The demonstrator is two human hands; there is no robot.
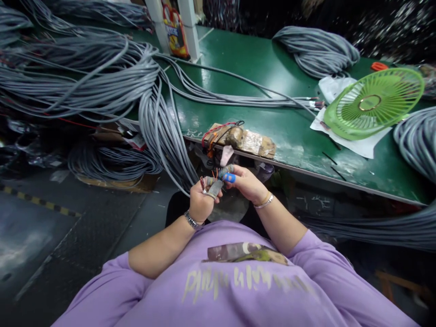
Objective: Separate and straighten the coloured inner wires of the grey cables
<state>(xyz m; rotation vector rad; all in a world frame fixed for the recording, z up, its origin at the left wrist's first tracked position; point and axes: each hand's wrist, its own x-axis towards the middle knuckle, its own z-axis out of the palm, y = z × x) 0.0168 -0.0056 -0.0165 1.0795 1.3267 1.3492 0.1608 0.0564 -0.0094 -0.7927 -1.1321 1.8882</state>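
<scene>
My left hand (200,202) is closed around the end of a grey cable (215,188), held low in front of my body just off the table edge. Thin reddish wires (214,173) stick out between my two hands. My right hand (250,184) pinches at these wires from the right; its fingertips partly hide them. Wrappings cover some fingertips, and a blue band (229,177) circles a right finger. From the left hand, a thick bunch of grey cables (163,131) runs up to the table.
A large heap of grey cables (102,77) covers the left of the green table (235,68). A taped wooden block (252,141) with red and black leads lies at the front edge. Rightward are a green fan (374,103) and a cable coil (316,50). A white post (189,27) stands behind.
</scene>
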